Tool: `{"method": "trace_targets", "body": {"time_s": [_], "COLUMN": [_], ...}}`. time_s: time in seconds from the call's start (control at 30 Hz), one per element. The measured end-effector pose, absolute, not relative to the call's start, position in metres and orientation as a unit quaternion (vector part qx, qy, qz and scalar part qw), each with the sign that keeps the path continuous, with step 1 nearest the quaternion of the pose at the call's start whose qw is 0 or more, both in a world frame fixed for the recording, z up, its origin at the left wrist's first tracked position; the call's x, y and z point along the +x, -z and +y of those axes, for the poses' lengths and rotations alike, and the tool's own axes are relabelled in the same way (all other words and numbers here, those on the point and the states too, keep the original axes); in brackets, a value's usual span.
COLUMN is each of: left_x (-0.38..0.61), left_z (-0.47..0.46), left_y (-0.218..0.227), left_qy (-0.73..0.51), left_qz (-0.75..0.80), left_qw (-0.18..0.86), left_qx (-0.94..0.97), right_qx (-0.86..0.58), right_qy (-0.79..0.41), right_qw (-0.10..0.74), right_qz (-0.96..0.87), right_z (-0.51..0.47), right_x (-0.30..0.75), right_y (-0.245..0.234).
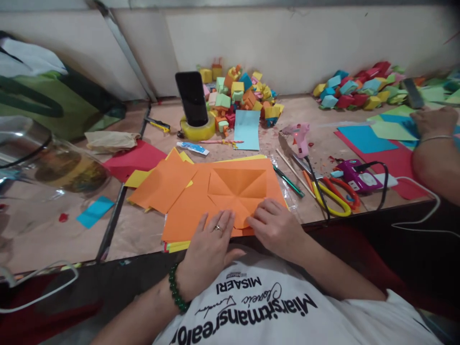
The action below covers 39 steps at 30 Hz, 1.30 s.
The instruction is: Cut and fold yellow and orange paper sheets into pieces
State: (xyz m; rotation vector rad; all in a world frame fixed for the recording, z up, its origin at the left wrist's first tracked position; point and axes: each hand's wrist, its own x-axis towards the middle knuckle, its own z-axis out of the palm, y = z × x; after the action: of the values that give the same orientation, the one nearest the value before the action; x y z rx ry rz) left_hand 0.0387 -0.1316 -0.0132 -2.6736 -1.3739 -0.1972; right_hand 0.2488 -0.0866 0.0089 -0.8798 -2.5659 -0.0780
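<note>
A creased square of orange paper [239, 184] lies in front of me, its fold lines meeting near the middle. It rests on a stack of orange and yellow sheets [183, 211]. My left hand [212, 239] lies flat on the lower left part of the creased square, fingers stretched out. At the square's lower right edge, my right hand [276, 225] has its fingers curled and pressed together on the paper. Its fingertips partly hide that corner. More loose orange sheets [161, 184] overlap the stack on the left.
A phone [192, 98] leans on a tape roll [197, 128] before piled folded paper pieces [237, 93]. On the right are a pink glue gun [300, 139], scissors [332, 201], a green pen [289, 182] and a purple adapter [359, 177]. Another person's hand [436, 122] is at far right.
</note>
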Motion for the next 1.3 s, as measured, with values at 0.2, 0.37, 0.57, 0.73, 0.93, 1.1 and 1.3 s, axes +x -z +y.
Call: {"method": "trace_targets", "body": {"time_s": [0.2, 0.37, 0.57, 0.73, 0.93, 1.1, 1.3], "left_x": [0.028, 0.025, 0.023, 0.022, 0.023, 0.020, 0.019], "left_z": [-0.132, -0.129, -0.129, -0.129, -0.125, -0.123, -0.119], "left_y": [0.018, 0.010, 0.000, -0.001, -0.003, -0.003, -0.006], "left_qy": [0.065, 0.060, 0.071, 0.080, 0.102, 0.144, 0.182], "left_qz": [-0.451, -0.423, -0.389, -0.381, -0.356, -0.343, -0.341], "left_qw": [0.034, 0.024, 0.027, 0.026, 0.019, 0.019, 0.002], "left_qx": [-0.889, -0.904, -0.918, -0.921, -0.929, -0.928, -0.922], "right_qx": [-0.310, -0.308, -0.351, -0.397, -0.429, -0.442, -0.438], "right_qy": [-0.179, -0.271, -0.318, -0.252, -0.223, -0.209, -0.211], "right_qw": [0.251, 0.220, 0.216, 0.222, 0.235, 0.242, 0.248], "right_qz": [-0.899, -0.885, -0.854, -0.854, -0.843, -0.838, -0.838], "right_z": [-0.079, -0.068, -0.051, -0.042, -0.041, -0.043, -0.044], "right_x": [0.271, 0.282, 0.274, 0.263, 0.251, 0.247, 0.247], "right_y": [0.006, -0.005, -0.018, -0.011, 0.000, 0.004, 0.006]}}
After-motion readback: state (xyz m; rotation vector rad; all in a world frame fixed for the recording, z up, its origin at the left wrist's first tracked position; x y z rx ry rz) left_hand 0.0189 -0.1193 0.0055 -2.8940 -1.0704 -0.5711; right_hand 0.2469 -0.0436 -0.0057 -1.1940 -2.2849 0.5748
